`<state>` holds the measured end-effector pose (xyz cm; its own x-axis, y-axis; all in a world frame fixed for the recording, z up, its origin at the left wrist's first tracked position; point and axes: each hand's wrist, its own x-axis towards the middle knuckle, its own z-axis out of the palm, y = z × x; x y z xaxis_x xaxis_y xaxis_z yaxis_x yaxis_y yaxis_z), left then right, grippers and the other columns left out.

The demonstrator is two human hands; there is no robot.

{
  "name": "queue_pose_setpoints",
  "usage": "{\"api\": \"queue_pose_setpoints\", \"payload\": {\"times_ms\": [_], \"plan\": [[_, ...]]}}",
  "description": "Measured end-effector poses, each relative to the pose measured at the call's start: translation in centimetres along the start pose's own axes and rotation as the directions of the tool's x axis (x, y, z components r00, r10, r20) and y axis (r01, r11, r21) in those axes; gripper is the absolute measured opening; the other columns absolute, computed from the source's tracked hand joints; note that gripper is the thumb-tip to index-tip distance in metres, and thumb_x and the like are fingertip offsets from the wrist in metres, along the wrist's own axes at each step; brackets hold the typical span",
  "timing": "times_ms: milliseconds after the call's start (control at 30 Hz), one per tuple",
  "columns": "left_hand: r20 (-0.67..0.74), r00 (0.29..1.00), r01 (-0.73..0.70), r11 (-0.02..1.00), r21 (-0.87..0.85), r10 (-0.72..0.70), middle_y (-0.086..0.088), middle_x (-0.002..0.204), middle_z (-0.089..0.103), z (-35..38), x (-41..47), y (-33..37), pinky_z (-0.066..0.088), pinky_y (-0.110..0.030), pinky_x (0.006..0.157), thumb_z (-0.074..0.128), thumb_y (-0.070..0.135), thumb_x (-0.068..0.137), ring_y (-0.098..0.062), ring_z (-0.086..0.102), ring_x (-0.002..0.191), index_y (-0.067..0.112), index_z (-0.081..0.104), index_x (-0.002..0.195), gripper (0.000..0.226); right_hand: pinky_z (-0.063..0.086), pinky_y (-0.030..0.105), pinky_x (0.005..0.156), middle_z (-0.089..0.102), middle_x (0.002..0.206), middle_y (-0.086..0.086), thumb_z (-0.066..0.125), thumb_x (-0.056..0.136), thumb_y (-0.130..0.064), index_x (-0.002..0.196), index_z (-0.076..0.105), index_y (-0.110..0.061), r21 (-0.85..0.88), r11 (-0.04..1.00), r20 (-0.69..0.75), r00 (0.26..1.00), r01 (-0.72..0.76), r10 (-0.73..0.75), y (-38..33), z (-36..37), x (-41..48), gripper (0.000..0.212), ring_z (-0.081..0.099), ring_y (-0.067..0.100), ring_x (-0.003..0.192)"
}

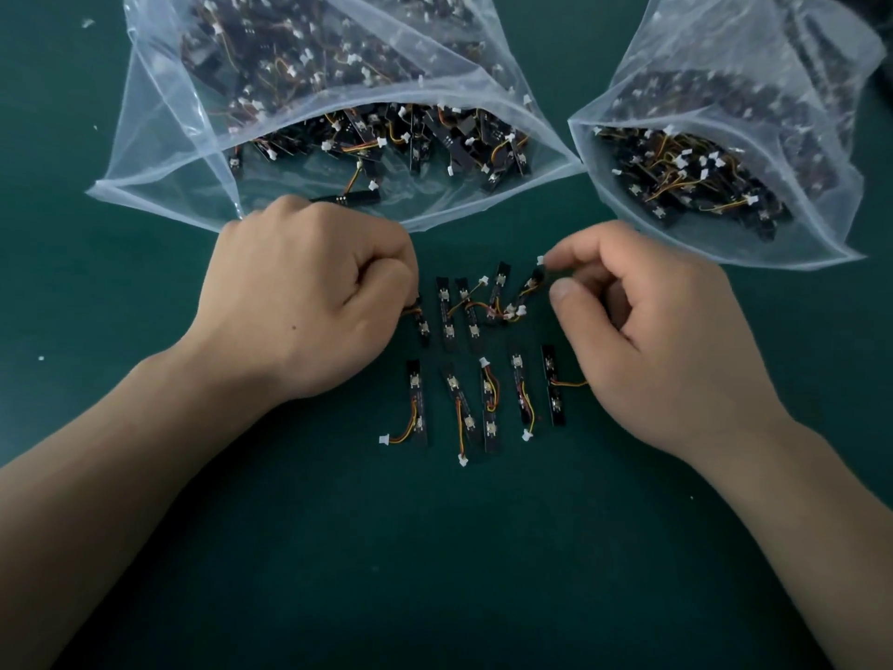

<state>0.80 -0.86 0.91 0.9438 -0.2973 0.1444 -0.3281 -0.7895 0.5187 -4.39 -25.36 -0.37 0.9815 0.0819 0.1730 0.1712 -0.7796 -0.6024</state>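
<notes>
Sorting small LED boards on the green counter (435, 548)

Nearest me lay a near row (488, 408) of five black LED boards, side by side, their orange wires ending in white plugs. Past it I watched both hands at the far row (447, 311). The left hand (309, 297) was curled into a fist, fingertips closed on the wire of the leftmost board (423, 326). The right hand (642, 331) had curled fingers, its forefinger tip touching the white connector (540, 259) of the tilted board (531, 282) and its thumb just beside that board; I could not tell whether it truly pinched. Beyond the left hand a large bag (159, 137) of clear plastic lay open, full of the same boards. A smaller bag (821, 224), also open, lay beyond the right hand.
</notes>
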Motion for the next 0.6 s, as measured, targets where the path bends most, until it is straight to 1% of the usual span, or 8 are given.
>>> {"api": "queue_pose_setpoints", "payload": {"times_ms": [67,133,167,233,300,400,500,600], "plan": [[0.036,0.998,-0.045,0.999,-0.003,0.046,0.021,0.072,0.063,0.0,0.0,0.0,0.038,-0.028,0.059,0.043,0.027,0.079,-0.008,0.054,0.060,0.032,0.072,0.078,0.029,0.044,0.025,0.067,0.060,0.091,-0.020,0.063,0.100,-0.021,0.108,0.075,-0.023,-0.013,1.000,0.009,1.000,0.001,-0.001,0.2,0.0,0.4,0.015,0.058,0.000,0.078],[0.064,0.995,-0.079,0.997,-0.020,0.080,0.020,0.070,0.063,-0.1,0.0,0.0,0.042,-0.030,0.061,0.045,0.027,0.081,-0.008,0.055,0.065,0.035,0.074,0.083,0.030,0.047,0.027,0.067,0.063,0.097,-0.017,0.063,0.100,-0.021,0.108,0.079,-0.023,0.023,1.000,0.018,1.000,0.006,-0.007,0.2,0.0,0.6,0.018,0.060,0.005,0.079],[0.071,0.993,-0.093,0.995,-0.038,0.096,0.021,0.068,0.063,-0.1,-0.1,0.0,0.045,-0.031,0.062,0.046,0.026,0.081,-0.009,0.055,0.067,0.036,0.076,0.085,0.031,0.049,0.030,0.065,0.064,0.097,-0.016,0.063,0.100,-0.022,0.108,0.080,-0.022,0.042,0.999,0.025,1.000,0.014,-0.015,0.3,0.0,0.6,0.019,0.062,0.008,0.079],[0.085,0.989,-0.116,0.991,-0.071,0.122,0.028,0.077,0.067,-0.3,-0.1,-0.1,0.052,-0.035,0.066,0.048,0.024,0.082,-0.007,0.058,0.074,0.038,0.078,0.087,0.033,0.050,0.034,0.063,0.066,0.097,-0.016,0.062,0.100,-0.022,0.108,0.081,-0.023,0.063,0.998,0.036,0.999,0.031,-0.033,0.3,0.0,0.7,0.021,0.064,0.012,0.078],[0.106,0.982,-0.147,0.985,-0.089,0.156,0.032,0.082,0.065,-0.3,0.0,-0.2,0.054,-0.038,0.068,0.049,0.023,0.084,-0.002,0.060,0.079,0.041,0.080,0.091,0.036,0.048,0.030,0.061,0.067,0.095,-0.017,0.063,0.099,-0.023,0.108,0.081,-0.025,0.066,0.997,0.041,0.998,0.037,-0.040,0.4,0.0,0.8,0.021,0.064,0.011,0.077],[0.147,0.965,-0.208,0.975,-0.073,0.217,0.028,0.082,0.061,0.0,-0.3,0.0,0.052,-0.037,0.064,0.051,0.022,0.087,-0.001,0.054,0.075,0.045,0.080,0.107,0.042,0.044,0.022,0.063,0.068,0.092,-0.017,0.064,0.098,-0.025,0.105,0.082,-0.027,0.071,0.997,0.050,0.998,0.034,-0.038,-0.1,0.2,1.2,0.020,0.064,0.008,0.077],[0.167,0.959,-0.224,0.974,-0.044,0.229,0.026,0.086,0.062,0.3,-0.5,0.3,0.045,-0.033,0.062,0.049,0.024,0.089,-0.004,0.051,0.075,0.049,0.077,0.114,0.045,0.049,0.030,0.065,0.070,0.087,-0.011,0.064,0.100,-0.025,0.096,0.083,-0.025,0.069,0.997,0.073,0.997,0.035,-0.040,-0.7,0.5,1.8,0.019,0.066,0.009,0.077],[0.172,0.956,-0.238,0.971,-0.018,0.238,0.023,0.086,0.063,0.4,-0.5,0.3,0.044,-0.033,0.062,0.047,0.023,0.089,-0.006,0.049,0.075,0.051,0.075,0.117,0.049,0.046,0.037,0.063,0.068,0.079,-0.004,0.063,0.101,-0.033,0.082,0.081,-0.023,0.121,0.992,0.073,0.997,0.025,-0.034,-0.8,0.3,2.0,0.028,0.064,0.014,0.071]]}}
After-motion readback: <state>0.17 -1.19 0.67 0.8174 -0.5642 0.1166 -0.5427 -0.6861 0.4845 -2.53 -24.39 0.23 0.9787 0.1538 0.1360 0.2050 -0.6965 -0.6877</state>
